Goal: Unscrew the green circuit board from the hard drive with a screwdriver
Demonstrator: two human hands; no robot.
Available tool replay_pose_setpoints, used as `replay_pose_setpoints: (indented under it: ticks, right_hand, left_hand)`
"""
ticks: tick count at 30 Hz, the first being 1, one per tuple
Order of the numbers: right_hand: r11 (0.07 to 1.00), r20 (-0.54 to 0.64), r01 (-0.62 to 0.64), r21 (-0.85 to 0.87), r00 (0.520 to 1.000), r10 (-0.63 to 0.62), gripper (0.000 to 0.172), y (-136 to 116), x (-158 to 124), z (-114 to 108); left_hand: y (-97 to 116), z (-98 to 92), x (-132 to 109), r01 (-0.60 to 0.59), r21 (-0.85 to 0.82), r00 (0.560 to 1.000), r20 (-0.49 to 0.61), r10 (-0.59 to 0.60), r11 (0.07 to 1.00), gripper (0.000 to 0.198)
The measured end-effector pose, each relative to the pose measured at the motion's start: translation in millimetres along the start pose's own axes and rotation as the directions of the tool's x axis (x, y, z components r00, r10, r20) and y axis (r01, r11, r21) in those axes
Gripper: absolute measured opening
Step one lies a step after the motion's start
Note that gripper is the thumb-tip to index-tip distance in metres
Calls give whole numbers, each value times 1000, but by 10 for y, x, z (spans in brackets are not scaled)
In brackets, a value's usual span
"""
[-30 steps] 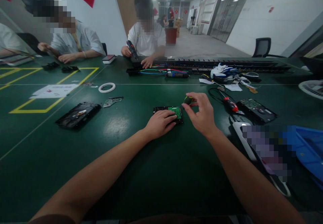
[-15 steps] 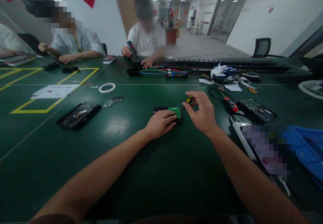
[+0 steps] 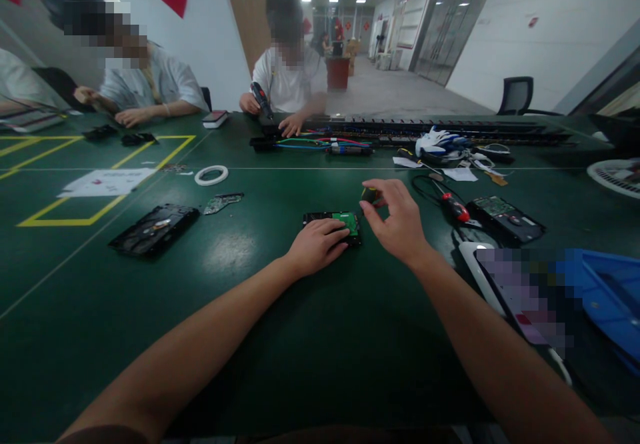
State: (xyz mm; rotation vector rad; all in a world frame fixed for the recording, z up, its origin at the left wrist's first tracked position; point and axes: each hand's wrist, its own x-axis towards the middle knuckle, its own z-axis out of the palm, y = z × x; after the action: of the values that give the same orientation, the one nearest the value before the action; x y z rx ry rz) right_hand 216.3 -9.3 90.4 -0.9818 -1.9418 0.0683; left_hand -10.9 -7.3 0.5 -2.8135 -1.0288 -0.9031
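A hard drive (image 3: 353,229) lies on the green table with its green circuit board facing up. My left hand (image 3: 320,244) steadies it, fingers across the top and thumb along the near edge; the palm covers much of its left part. Just right of the drive, my right hand (image 3: 397,221) pinches the short black-and-yellow handle of a screwdriver (image 3: 369,195) between thumb and fingertips. The shaft points down at the drive's right end, and its tip is too small to make out.
Left are an opened black drive case (image 3: 155,229), a loose circuit board (image 3: 223,203) and a tape roll (image 3: 211,175). Right are a red-and-black screwdriver (image 3: 455,207), another drive (image 3: 507,219), a phone (image 3: 515,297) and a blue tray (image 3: 605,297). Co-workers sit across; one holds a power screwdriver (image 3: 261,99).
The screwdriver handle has turned in my right fingers, its yellow mark shifting from view to mostly black. My left hand keeps its place on the hard drive.
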Motion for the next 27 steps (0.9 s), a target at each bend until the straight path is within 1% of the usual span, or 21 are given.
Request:
replay_pose_setpoints:
  ticks: [4, 8, 12, 14, 17, 20, 24, 27]
  right_hand:
    - [999, 6, -17, 35, 1000, 17, 40, 19, 11, 10]
    - [999, 6, -18, 33, 1000, 18, 36, -12, -2, 7]
    - [1000, -32, -15, 4, 999, 15, 30, -29, 19, -3]
    - [1000, -31, 2, 0, 1000, -2, 27, -16, 39, 1]
    - [1000, 5, 24, 12, 1000, -24, 31, 9, 56, 16]
    - [999, 9, 15, 39, 1000, -16, 36, 10, 50, 26]
    - [999, 0, 7, 51, 1000, -7, 33, -11, 36, 23]
    - [1000, -21, -2, 20, 1000, 2, 31, -3, 29, 17]
  left_hand:
    - [-3, 5, -7, -1, 15, 1000, -3, 1, 1000, 34]
    - [-11, 13, -9, 2, 22, 1000, 4, -2, 1000, 35]
    - [-16, 17, -7, 3, 28, 1000, 14, -4, 1000, 35]
    - [-16, 17, -7, 3, 27, 1000, 10, -3, 1000, 35]
    - [-14, 18, -9, -2, 25, 1000, -9, 2, 1000, 34]
    - [-8, 17, -9, 0, 25, 1000, -6, 0, 1000, 34]
    - [-1, 14, -6, 3, 17, 1000, -6, -3, 1000, 34]
    - [1, 11, -3, 5, 13, 1000, -4, -5, 1000, 33]
